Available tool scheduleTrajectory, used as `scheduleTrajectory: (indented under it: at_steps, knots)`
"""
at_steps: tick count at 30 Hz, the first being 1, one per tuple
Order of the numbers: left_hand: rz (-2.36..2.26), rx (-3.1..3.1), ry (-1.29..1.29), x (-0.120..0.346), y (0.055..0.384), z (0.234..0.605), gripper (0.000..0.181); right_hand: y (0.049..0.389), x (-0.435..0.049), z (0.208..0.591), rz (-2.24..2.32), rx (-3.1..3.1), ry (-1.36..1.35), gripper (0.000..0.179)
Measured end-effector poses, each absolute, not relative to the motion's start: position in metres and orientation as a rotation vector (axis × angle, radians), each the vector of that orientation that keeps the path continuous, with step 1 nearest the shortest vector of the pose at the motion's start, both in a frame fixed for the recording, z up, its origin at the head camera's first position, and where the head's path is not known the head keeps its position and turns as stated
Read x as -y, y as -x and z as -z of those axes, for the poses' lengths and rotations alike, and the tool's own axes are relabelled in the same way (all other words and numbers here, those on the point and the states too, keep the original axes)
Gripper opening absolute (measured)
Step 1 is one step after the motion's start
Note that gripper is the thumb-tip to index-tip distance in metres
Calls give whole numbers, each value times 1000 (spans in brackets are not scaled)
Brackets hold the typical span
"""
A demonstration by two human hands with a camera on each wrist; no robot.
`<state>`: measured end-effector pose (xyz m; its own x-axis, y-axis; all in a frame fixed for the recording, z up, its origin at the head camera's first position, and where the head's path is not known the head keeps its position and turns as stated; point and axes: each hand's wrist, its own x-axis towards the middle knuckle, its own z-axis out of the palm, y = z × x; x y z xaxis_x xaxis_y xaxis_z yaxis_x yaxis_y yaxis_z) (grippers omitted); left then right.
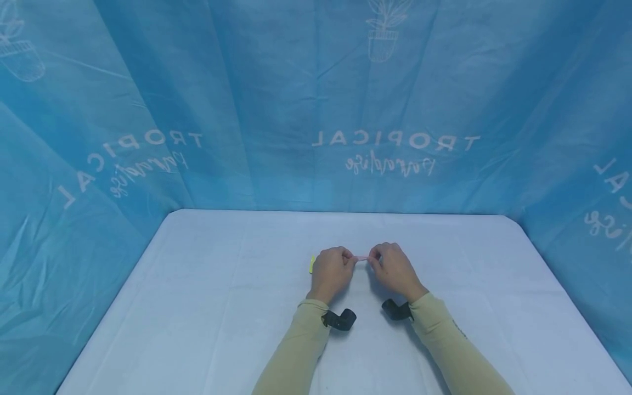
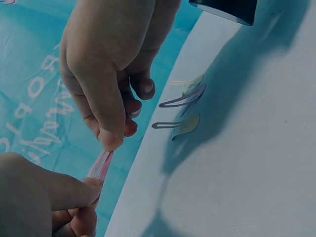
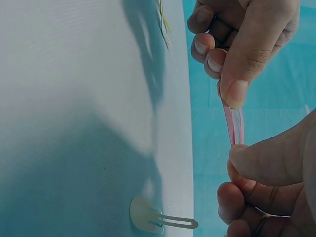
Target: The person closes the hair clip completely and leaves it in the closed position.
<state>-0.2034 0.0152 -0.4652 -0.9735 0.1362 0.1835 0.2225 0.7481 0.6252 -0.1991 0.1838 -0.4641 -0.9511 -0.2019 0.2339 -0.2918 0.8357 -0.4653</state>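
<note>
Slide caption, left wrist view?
Left hand and right hand pinch a pink snap hair clip; three more clips lie on the table.

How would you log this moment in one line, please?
left hand: pinches one end of pink clip; right hand: pinches its opposite end; other clips: lying on table

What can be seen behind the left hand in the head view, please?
A yellow thing shows partly past the outer edge of the left hand. The hand covers whatever else lies there, so the thing's full shape cannot be told.
</note>
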Motion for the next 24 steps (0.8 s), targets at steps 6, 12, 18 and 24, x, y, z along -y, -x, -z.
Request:
scheduleTrajectory:
  at_steps: [6,12,18,24]
  knots:
    - [1010,2806,285,-16,203,464,15,199,-183,464,-749,2837,-373,8]
    - [972,2801,276,-18,202,466,15,198,-181,464,-744,2821,-358,8]
    - [947,2784,269,-19,204,468,15,198,-180,463,-754,2811,-343,8]
    - [1019,2802,249,-18,205,468,15,200,-181,462,-835,2859,-269,9]
